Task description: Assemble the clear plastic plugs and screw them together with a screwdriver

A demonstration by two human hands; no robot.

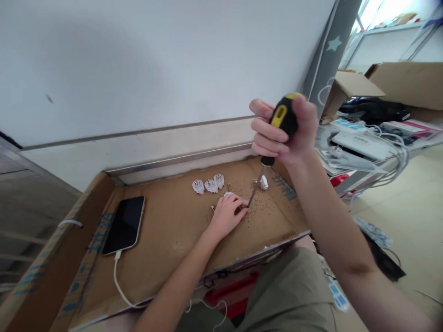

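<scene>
My right hand (pixel 285 131) is wrapped round the black and yellow handle of a screwdriver (pixel 282 115). Its shaft slants down to the left, and the tip meets a small clear part at my left fingertips. Low on the cardboard, my left hand (pixel 229 213) has its fingers curled down on a whitish clear plug piece (pixel 228 194), partly hidden under them. Just right of the shaft lies another white plug (pixel 264 182). Many small dark screws or bits (pixel 259 210) are scattered around the tip.
Several clear plugs (pixel 211 185) stand behind my left hand. A phone (pixel 125 225) with a white charging cable lies at the left of the cardboard (pixel 166 249). A white wall panel rises behind. On the right, a shelf holds cables and an opened carton (pixel 408 87).
</scene>
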